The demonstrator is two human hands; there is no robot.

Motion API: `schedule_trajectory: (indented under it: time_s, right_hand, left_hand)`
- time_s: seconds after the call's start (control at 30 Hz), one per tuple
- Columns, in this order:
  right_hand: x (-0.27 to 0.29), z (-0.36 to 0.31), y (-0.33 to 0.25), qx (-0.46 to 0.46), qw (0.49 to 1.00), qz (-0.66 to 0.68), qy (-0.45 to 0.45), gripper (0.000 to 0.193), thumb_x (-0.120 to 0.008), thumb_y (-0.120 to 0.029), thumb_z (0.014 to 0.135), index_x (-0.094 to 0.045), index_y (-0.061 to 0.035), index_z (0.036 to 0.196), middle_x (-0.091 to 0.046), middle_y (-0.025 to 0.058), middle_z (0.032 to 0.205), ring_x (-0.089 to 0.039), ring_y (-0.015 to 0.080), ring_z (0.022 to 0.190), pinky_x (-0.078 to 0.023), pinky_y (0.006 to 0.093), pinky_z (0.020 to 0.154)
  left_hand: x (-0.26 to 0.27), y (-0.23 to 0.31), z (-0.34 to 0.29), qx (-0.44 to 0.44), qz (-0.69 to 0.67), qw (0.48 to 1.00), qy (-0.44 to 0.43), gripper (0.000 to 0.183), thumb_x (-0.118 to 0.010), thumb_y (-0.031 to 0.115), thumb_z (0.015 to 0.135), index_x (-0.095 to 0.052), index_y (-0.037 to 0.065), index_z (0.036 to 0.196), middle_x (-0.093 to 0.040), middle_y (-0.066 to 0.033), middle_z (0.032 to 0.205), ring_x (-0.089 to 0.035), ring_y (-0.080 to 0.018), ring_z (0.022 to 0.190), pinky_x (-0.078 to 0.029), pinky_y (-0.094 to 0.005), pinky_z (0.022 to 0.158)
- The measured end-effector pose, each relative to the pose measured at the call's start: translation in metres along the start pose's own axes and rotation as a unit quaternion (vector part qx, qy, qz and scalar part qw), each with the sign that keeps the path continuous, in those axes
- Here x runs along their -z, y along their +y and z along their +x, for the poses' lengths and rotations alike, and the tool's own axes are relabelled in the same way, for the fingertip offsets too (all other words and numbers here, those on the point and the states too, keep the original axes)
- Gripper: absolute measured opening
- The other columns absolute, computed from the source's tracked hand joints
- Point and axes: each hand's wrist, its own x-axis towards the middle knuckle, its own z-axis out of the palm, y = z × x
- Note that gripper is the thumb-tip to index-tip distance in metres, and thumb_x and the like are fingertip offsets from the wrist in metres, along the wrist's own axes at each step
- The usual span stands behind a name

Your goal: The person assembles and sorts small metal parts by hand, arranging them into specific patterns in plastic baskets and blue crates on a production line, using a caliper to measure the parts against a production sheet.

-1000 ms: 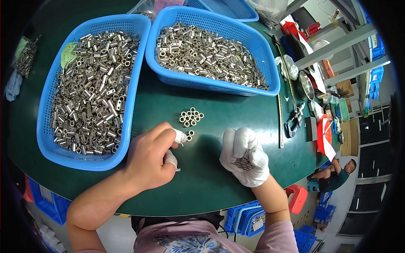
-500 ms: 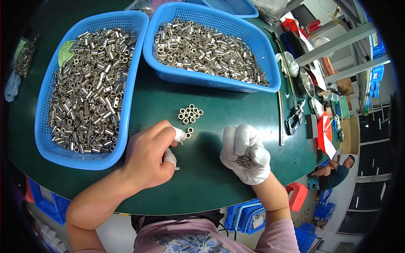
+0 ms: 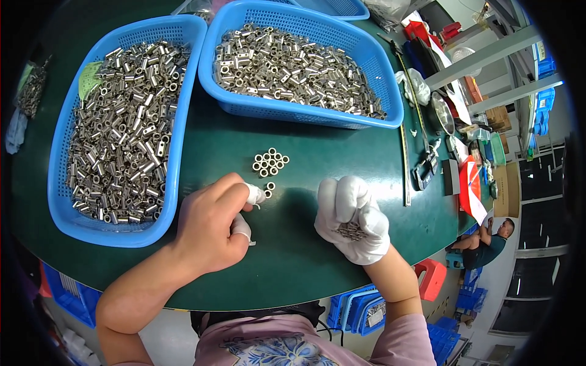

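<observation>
My left hand (image 3: 213,222) has white covers on its thumb and index finger, which are apart with nothing visible between them; the other fingers are curled. Its index fingertip is right beside two short metal sleeves (image 3: 269,190) standing on end, touching or nearly so. Just beyond them stands a tight cluster of several more metal sleeves (image 3: 270,162), their round openings facing up. My right hand (image 3: 353,221), in a white glove, is closed around a bunch of small silvery metal pieces (image 3: 351,231). Glove fingers partly hide these, so their exact shape is unclear.
Two blue baskets, one on the left (image 3: 56,183) and one at the back (image 3: 293,110), hold heaps of metal sleeves. A steel rule (image 3: 406,171) and a caliper (image 3: 425,168) lie at right on the green table (image 3: 287,274). A person (image 3: 488,244) sits farther off.
The whole view has shifted slightly, moving the baskets and sleeves a little left and up in the picture. Both hands keep nearly the same pose, and the sleeve arrangement looks unchanged.
</observation>
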Motion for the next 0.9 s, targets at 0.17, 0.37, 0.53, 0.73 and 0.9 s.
schedule_trajectory:
  time_s: [0.17, 0.37, 0.53, 0.73, 0.9]
  right_hand:
    - [-0.002, 0.001, 0.000, 0.008, 1.000, -0.007, 0.005, 0.026, -0.064, -0.027, 0.080, -0.051, -0.0052, 0.078, -0.047, 0.0075, 0.076, -0.037, 0.0096, 0.057, -0.030, 0.0207, 0.048]
    - [-0.006, 0.001, 0.001, 0.026, 0.996, -0.075, 0.047, 0.032, -0.066, -0.032, 0.078, -0.047, -0.0062, 0.075, -0.044, 0.0062, 0.073, -0.034, 0.0098, 0.050, -0.031, 0.0212, 0.045]
    - [-0.009, 0.003, 0.002, 0.002, 0.984, -0.131, 0.119, 0.029, -0.063, -0.031, 0.082, -0.050, -0.0054, 0.079, -0.045, 0.0062, 0.075, -0.035, 0.0093, 0.053, -0.031, 0.0206, 0.046]
    - [-0.005, 0.005, 0.000, -0.023, 0.989, -0.029, 0.146, 0.013, -0.061, -0.018, 0.084, -0.052, -0.0085, 0.081, -0.052, 0.0043, 0.080, -0.039, 0.0065, 0.056, -0.030, 0.0191, 0.045]
    - [0.004, 0.005, -0.001, -0.029, 0.991, 0.049, 0.120, 0.022, -0.057, -0.028, 0.087, -0.052, -0.0077, 0.082, -0.050, 0.0040, 0.078, -0.036, 0.0069, 0.049, -0.028, 0.0196, 0.041]
  left_hand:
    - [0.001, 0.000, 0.000, -0.001, 0.004, 1.000, -0.006, 0.037, -0.041, -0.012, 0.056, -0.059, -0.001, 0.087, -0.052, -0.0108, 0.077, -0.053, -0.0196, 0.056, -0.039, -0.0260, 0.041]
    - [0.001, 0.001, 0.000, 0.000, 0.003, 1.000, -0.010, 0.037, -0.041, -0.013, 0.056, -0.058, -0.002, 0.087, -0.052, -0.0109, 0.078, -0.052, -0.0191, 0.056, -0.038, -0.0257, 0.041]
    - [0.002, 0.002, 0.001, 0.000, 0.011, 1.000, -0.009, 0.036, -0.040, -0.013, 0.056, -0.058, -0.003, 0.085, -0.053, -0.0111, 0.078, -0.051, -0.0184, 0.056, -0.037, -0.0252, 0.041]
    - [0.002, 0.001, 0.001, -0.007, 0.004, 1.000, -0.002, 0.034, -0.040, -0.012, 0.055, -0.057, -0.004, 0.084, -0.053, -0.0108, 0.078, -0.050, -0.0166, 0.052, -0.036, -0.0245, 0.042]
    - [0.000, 0.001, 0.002, -0.009, 0.004, 1.000, -0.003, 0.033, -0.040, -0.012, 0.056, -0.057, -0.003, 0.083, -0.054, -0.0105, 0.078, -0.049, -0.0162, 0.051, -0.036, -0.0244, 0.042]
